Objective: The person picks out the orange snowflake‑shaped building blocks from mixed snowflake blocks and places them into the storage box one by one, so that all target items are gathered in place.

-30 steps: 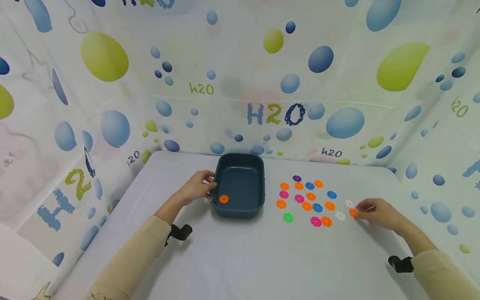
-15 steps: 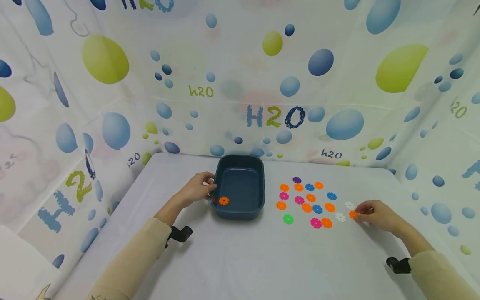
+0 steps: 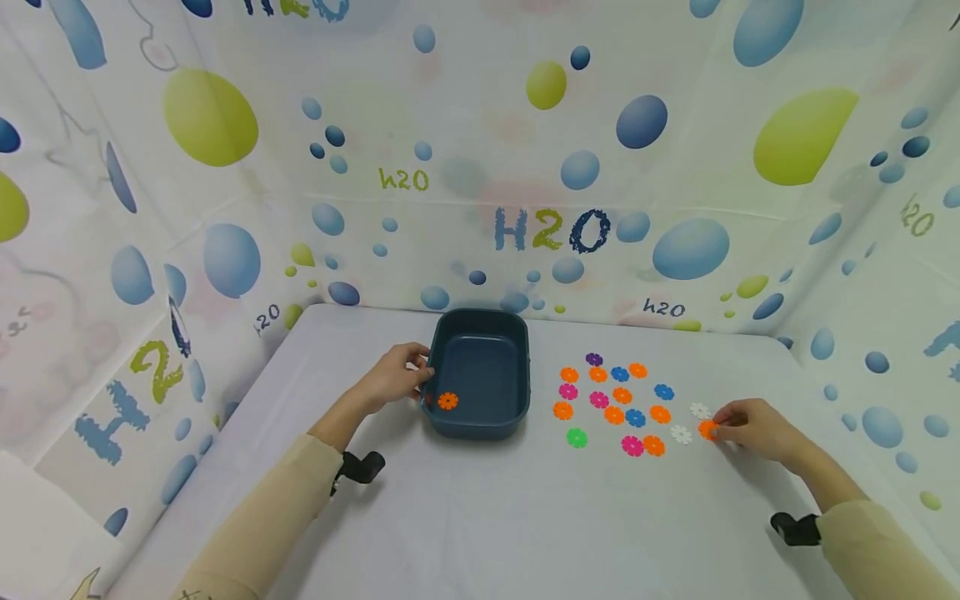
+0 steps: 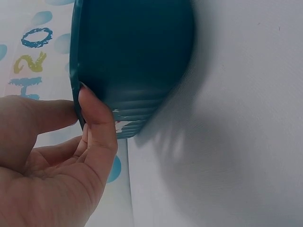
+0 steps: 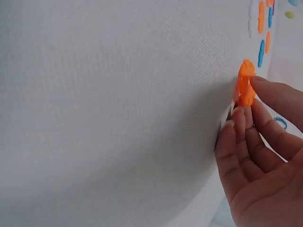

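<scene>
My left hand (image 3: 393,372) pinches the left rim of a dark teal plastic bin (image 3: 516,367), thumb and fingers on either side of its wall, as the left wrist view shows. One orange flower-shaped disc (image 3: 447,402) lies in the bin's near left part. At the right, my right hand (image 3: 757,427) pinches another orange flower disc (image 5: 246,82) between thumb and fingers, at the table surface. White flower discs (image 3: 681,434) lie just left of that hand. Between bin and right hand several more flower discs are spread flat, among them a green one (image 3: 577,437) and a purple one (image 3: 594,359).
A white cloth (image 3: 480,517) covers the table. Behind it and at both sides hangs a curtain (image 3: 480,167) printed with blue and green spots. Pink (image 3: 632,447) and blue discs (image 3: 663,392) lie in loose rows right of the bin.
Almost nothing has moved. The right hand's fingers have shifted slightly at the orange flower disc; the left hand stays on the bin's rim.
</scene>
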`<state>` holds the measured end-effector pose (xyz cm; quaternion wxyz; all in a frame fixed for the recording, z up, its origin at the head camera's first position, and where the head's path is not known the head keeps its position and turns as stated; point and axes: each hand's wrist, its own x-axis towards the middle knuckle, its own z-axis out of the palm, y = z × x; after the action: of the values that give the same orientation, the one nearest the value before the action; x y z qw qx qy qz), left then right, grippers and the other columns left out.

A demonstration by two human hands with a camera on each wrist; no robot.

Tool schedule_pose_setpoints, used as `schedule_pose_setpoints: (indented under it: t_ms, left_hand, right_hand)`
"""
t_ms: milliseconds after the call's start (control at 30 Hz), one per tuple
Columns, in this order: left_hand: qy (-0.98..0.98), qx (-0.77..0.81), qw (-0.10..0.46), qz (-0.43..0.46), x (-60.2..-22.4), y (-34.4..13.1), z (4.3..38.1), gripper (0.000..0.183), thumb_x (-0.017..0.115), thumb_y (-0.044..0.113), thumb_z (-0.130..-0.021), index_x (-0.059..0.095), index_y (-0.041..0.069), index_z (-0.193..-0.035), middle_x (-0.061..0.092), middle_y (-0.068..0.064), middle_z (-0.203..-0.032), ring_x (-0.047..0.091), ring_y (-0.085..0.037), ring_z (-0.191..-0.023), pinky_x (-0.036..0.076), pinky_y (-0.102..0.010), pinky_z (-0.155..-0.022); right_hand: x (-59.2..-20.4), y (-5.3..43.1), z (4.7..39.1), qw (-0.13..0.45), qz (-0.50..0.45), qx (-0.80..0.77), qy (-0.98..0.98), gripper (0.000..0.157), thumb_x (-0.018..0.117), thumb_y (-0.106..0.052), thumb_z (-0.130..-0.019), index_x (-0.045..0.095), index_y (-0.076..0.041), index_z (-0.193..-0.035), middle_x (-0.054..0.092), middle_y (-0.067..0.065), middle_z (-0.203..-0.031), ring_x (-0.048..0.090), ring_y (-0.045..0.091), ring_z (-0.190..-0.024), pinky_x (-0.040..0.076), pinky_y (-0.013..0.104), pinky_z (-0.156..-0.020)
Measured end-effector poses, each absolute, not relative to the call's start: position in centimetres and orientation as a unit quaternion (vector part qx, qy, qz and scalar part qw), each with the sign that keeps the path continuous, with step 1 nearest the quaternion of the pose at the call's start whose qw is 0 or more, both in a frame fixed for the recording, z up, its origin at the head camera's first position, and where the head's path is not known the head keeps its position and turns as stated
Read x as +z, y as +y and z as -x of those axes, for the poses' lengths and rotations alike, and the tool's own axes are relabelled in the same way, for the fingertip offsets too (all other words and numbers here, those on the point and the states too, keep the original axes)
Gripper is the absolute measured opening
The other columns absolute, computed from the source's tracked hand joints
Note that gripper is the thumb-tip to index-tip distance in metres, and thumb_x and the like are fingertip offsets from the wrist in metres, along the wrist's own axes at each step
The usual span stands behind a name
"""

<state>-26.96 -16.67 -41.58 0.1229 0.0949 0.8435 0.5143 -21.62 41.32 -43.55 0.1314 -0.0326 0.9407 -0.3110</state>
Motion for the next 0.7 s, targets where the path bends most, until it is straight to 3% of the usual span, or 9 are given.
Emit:
schedule_pose_setpoints:
  t_ms: [367,700]
  left_hand:
    - [0.846,0.510,0.122,-0.095,-41.6,-16.6,26.8,0.045,0.056,0.005,-0.104,0.042,-0.012,-0.144,0.051,-0.016,-0.105,0.063,-0.025,-0.085,0.062,-0.033,-0.071]
    - [0.849,0.505,0.120,-0.099,-41.8,-16.7,27.0,0.046,0.055,0.005,-0.104,0.040,-0.013,-0.145,0.050,-0.016,-0.105,0.062,-0.021,-0.079,0.062,-0.034,-0.072]
  right_hand:
    - [-44.4,42.6,21.4,0.152,0.018,-0.385,0.910,0.036,0.061,-0.016,-0.103,0.059,0.013,-0.125,0.070,0.012,-0.104,0.065,0.024,-0.087,0.059,0.025,-0.077]
    - [-44.0,41.9,21.0,0.145,0.011,-0.431,0.891,0.044,0.064,-0.023,-0.103,0.058,0.011,-0.130,0.069,0.015,-0.116,0.068,0.021,-0.094,0.059,0.024,-0.083]
